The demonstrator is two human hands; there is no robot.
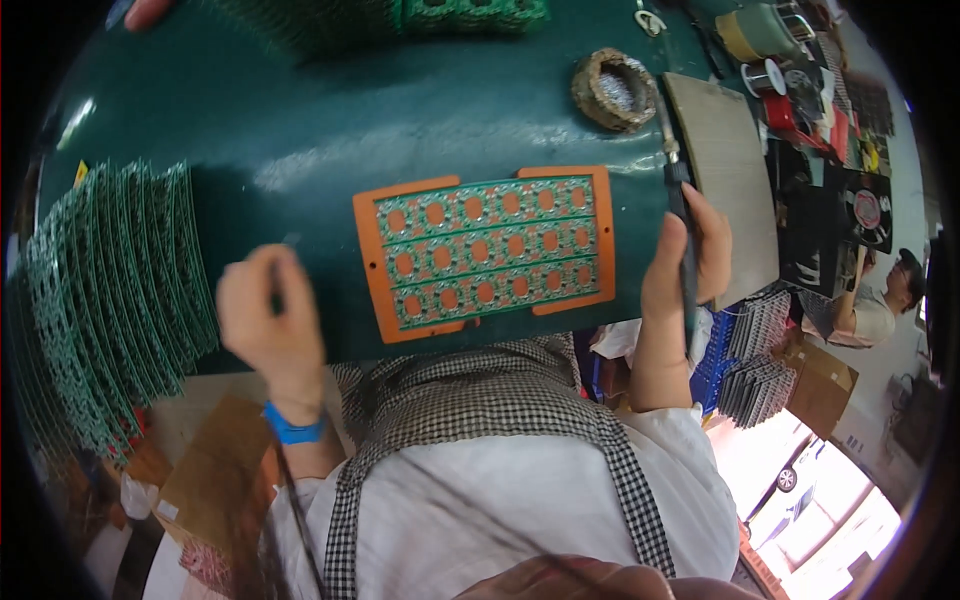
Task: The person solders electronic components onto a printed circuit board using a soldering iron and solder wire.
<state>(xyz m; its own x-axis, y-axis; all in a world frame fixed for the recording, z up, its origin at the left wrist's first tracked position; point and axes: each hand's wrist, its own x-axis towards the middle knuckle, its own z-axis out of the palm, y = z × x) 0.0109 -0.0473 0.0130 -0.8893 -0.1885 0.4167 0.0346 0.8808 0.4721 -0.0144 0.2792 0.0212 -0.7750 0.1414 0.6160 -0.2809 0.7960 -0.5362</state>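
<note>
A green circuit-board panel (490,246), with several rows of small repeated boards, lies in an orange holding frame (370,262) on the green tabletop. My right hand (690,255), to the right of the frame, is closed around the dark handle of a soldering iron (680,185). The iron's metal end points away from me, beside a round crusted pot (618,90) with silvery contents. Left of the frame, my left hand (268,310) hovers near the table's front edge, slightly blurred. Its fingers are curled toward the thumb; whatever they pinch, if anything, is hidden.
Many green circuit panels (115,300) stand in a row at the left. More boards (475,14) sit at the far edge. A grey flat board (725,180), a solder spool (763,78) and tools occupy the right. Another person (865,312) works farther right.
</note>
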